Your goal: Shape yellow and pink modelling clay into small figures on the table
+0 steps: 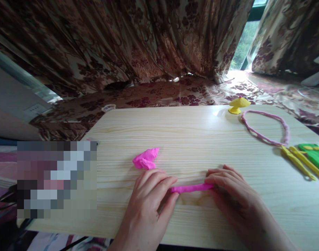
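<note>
A thin bright pink roll of modelling clay (192, 188) lies sideways just over the wooden table (159, 129), between my two hands. Its left end is pinched between the thumb and fingers of my left hand (153, 198). My right hand (234, 195) has its fingers closed around the other end, and the thumb there is mostly hidden. Beyond my left fingers rests a crumpled pink clay lump (146, 159), folded with a pointed tip to the right.
At the far right stand a yellow clay mushroom-like shape (237, 104) and a pale pink twisted clay ring (287, 130). Yellow clay strips (297, 163) and a green clay piece (316, 158) lie at the right edge. A blurred-out patch (57, 179) covers the table's left side.
</note>
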Motion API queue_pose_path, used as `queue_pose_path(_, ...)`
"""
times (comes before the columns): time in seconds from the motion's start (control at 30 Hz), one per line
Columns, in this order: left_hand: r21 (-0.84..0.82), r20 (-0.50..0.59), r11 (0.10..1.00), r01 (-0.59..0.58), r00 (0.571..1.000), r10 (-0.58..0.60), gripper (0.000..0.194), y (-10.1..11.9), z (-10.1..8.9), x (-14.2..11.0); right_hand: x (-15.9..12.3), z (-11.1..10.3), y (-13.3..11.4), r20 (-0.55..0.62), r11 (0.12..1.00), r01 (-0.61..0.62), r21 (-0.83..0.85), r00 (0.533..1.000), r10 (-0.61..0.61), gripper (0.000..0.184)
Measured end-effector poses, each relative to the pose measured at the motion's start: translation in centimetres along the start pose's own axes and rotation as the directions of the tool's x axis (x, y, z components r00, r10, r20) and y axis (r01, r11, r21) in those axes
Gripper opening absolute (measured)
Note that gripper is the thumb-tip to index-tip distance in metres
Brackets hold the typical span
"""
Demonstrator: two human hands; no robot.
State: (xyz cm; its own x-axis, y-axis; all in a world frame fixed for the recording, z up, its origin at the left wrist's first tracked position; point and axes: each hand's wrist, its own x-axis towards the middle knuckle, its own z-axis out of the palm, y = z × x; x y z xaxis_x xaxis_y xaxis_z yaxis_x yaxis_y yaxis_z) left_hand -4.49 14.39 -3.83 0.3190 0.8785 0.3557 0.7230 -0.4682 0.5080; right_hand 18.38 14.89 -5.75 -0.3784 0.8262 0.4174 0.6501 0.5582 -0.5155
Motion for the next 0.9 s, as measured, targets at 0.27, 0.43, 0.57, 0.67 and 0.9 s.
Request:
queue_pose_path(0.27,-0.059,-0.019,0.998,-0.015,1.000,0.014,0.021,0.00,-0.01,-0.30,0.14,0.21,-0.02,0.012,1.000,-0.002,0.007,1.000,0.002,0.033)
queue_pose_path(0.43,0.012,-0.021,1.000,0.012,1.000,-0.012,0.025,-0.28,0.06,-0.66,0.50,0.00,-0.41,-0.001,1.000,-0.008,0.026,1.000,0.008,0.029)
queue_pose_path(0.57,0.020,-0.032,0.999,0.025,0.999,-0.025,0.022,-0.35,0.14,-0.62,0.43,0.00,-0.26,-0.008,0.999,-0.003,0.032,1.000,0.003,0.027)
queue_pose_path(0.67,0.018,-0.037,1.000,0.025,0.999,-0.024,0.020,-0.25,0.13,-0.47,0.32,-0.01,-0.14,0.005,0.999,-0.014,0.047,1.000,0.014,0.026)
queue_pose_path(0.9,0.022,-0.022,1.000,0.020,1.000,-0.019,0.021,-0.17,0.05,-0.67,0.26,0.00,-0.24,0.019,0.997,-0.039,0.069,0.999,0.038,0.030)
